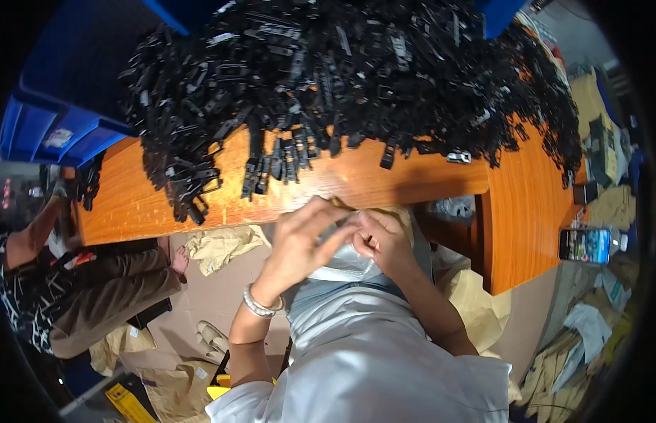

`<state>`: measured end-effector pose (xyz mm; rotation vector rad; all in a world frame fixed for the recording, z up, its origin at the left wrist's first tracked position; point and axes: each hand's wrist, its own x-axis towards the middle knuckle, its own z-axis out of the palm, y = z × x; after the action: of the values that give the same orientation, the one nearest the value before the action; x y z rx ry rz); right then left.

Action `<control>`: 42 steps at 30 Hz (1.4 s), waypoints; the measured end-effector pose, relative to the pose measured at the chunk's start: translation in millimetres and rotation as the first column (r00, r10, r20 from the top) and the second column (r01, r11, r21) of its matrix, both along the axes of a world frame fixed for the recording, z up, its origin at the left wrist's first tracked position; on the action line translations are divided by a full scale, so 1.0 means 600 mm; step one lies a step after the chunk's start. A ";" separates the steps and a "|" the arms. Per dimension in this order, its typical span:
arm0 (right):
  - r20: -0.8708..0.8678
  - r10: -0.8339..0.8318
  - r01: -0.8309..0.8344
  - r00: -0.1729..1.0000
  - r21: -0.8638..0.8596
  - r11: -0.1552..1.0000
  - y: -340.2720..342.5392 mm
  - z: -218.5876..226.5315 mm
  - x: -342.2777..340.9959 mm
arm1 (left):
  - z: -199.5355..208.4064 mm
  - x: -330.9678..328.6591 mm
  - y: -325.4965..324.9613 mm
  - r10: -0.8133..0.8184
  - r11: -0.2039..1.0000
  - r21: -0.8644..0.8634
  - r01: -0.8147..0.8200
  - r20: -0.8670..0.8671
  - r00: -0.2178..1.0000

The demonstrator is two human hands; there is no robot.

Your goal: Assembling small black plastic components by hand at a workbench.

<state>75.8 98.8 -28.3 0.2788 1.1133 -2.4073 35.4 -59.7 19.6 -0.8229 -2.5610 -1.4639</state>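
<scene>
1. Wooden table (412, 175): the largest thing and the landmark; its front edge runs crosswise just beyond the person's hands.
2. Heap of black plastic clips (307, 67): covers the table's far part, ahead of the fingers, with bare wood between its fringe and the table's front edge.
3. Clear plastic bag (348, 262): on the person's side of the table's front edge, over the lap and directly beneath both hands; they cover too much of it to tell its long axis.
4. Left hand (297, 238): close by the table's front edge, thumb and forefinger loosely parted, reaching toward the other hand.
5. Right hand (391, 243): also near that edge, fingers curled inward, tips meeting the left fingertips. Whether either pinches a small piece, I cannot tell.
6. Row of loose clips (290, 163): on the table's near part, forward and slightly left of the fingers, long axes running roughly front to back, toward the table's edge. The left hand is nearer.
</scene>
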 end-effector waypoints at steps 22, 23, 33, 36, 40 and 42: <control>0.512 -0.068 -0.507 0.856 0.807 -0.304 0.365 -0.366 0.348 | -0.013 -0.018 -0.063 0.324 0.940 0.053 -0.336 0.167 0.931; 0.469 -0.055 -0.465 0.881 0.840 -0.280 0.369 -0.366 0.351 | -0.011 -0.018 -0.067 0.346 0.932 0.052 -0.359 0.173 0.922; -0.369 -0.181 0.405 0.912 0.735 0.544 0.132 -0.001 0.139 | -0.042 -0.017 -0.120 0.631 0.756 0.137 -0.640 0.109 0.768; -0.765 -0.299 0.678 0.570 0.233 0.697 0.104 0.129 0.064 | -0.044 -0.019 -0.122 0.655 0.732 0.151 -0.664 0.110 0.747; -0.762 -0.555 0.409 0.334 -0.414 0.814 0.064 0.294 0.042 | -0.050 -0.011 -0.124 0.658 0.746 0.112 -0.656 0.026 0.752; -0.755 -0.537 0.172 0.376 -0.512 0.841 0.084 0.325 0.062 | -0.050 -0.005 -0.123 0.655 0.754 0.090 -0.651 -0.016 0.756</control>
<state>113.3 149.3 166.7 -1.1559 0.9769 -3.1871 32.4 -133.3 -10.3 0.0843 -2.3513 -1.2634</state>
